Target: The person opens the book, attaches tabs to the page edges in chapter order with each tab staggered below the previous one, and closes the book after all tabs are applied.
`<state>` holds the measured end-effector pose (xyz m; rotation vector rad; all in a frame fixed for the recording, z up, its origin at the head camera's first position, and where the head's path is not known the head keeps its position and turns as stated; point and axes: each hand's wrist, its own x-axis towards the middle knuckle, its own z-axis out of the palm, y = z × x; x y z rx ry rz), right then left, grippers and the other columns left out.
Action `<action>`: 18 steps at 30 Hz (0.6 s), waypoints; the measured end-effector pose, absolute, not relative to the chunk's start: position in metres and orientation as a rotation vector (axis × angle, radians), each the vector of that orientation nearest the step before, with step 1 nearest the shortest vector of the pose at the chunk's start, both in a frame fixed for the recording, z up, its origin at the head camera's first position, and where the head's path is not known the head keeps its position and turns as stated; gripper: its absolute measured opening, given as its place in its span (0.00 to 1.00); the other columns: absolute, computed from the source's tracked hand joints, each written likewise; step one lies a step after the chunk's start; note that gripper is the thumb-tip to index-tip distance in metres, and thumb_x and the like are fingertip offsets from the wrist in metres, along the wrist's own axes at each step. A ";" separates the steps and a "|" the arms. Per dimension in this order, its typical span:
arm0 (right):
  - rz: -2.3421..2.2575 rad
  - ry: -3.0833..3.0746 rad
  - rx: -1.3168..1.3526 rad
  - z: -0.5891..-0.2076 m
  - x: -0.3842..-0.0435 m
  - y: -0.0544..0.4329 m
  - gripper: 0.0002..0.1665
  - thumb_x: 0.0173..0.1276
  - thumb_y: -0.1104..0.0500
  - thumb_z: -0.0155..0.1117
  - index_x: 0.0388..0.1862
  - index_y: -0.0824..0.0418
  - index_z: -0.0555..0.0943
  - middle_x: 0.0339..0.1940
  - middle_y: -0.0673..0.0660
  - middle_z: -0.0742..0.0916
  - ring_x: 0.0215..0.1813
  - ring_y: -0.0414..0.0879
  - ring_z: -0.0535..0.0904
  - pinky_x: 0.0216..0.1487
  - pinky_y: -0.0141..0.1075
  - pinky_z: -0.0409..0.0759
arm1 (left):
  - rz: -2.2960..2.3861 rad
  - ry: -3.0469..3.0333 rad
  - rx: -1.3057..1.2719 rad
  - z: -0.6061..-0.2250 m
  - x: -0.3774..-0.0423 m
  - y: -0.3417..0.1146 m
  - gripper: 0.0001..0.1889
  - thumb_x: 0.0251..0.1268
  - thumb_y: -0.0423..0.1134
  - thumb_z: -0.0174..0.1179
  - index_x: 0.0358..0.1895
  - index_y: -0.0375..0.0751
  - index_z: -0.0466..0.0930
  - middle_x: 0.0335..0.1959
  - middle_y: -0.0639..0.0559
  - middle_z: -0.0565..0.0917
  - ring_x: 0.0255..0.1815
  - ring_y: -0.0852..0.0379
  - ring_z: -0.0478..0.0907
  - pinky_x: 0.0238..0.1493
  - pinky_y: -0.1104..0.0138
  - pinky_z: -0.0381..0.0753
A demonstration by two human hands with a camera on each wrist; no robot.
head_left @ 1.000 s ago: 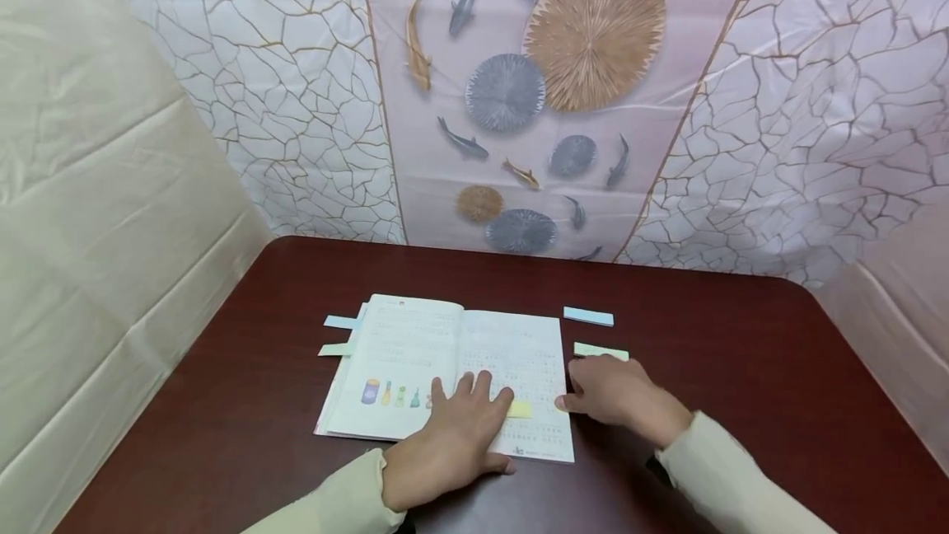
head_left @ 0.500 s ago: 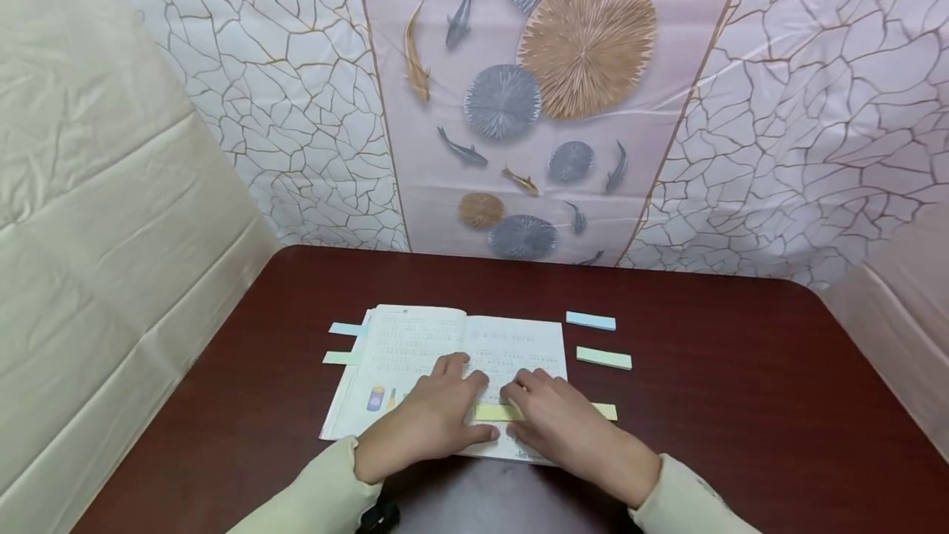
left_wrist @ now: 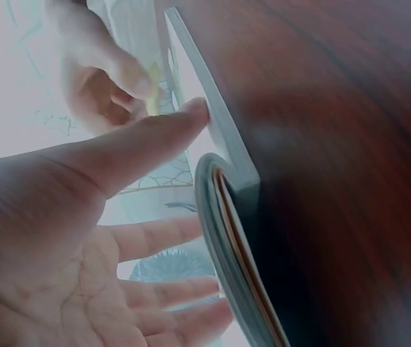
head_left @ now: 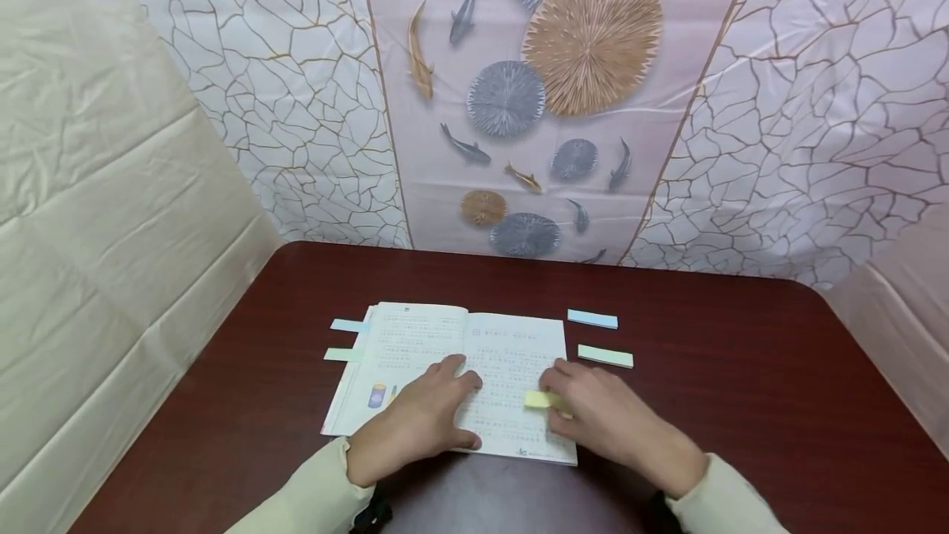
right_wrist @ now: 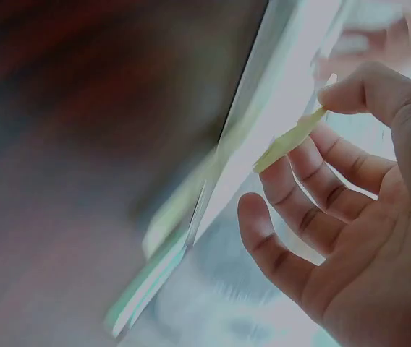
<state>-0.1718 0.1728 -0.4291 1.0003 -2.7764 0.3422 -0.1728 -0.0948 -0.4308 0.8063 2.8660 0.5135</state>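
An open book [head_left: 511, 353] with printed text lies on the dark table. Over its lower middle my left hand [head_left: 415, 423] rests, fingers spread; in the left wrist view its thumb [left_wrist: 169, 126] lies at the page's lower edge. My right hand [head_left: 611, 419] is above the right page's outer edge and pinches a yellow sticky note strip [head_left: 541, 399] between thumb and fingertips. The right wrist view shows this strip [right_wrist: 292, 144] slightly bent, with the little finger held apart from it.
A blue sticky note pad [head_left: 592, 319] and a green one [head_left: 605, 356] lie right of the book. From the left pages stick out a blue tab [head_left: 348, 325] and a green tab [head_left: 341, 354]. A patterned cloth [head_left: 519, 147] hangs behind the table.
My right hand first moved left from the book's right edge onto the page, then back right with the yellow strip. My left hand shifted slightly left and stayed on the book.
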 end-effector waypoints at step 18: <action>0.455 -3.022 0.487 -0.440 -0.154 0.275 0.11 0.64 0.64 0.77 0.42 0.50 0.87 0.35 0.41 0.81 0.32 0.35 0.73 0.28 0.39 0.73 | 0.473 2.740 0.904 -0.427 -0.179 -0.117 0.44 0.49 0.53 0.84 0.70 0.44 0.77 0.78 0.38 0.69 0.70 0.39 0.77 0.65 0.47 0.79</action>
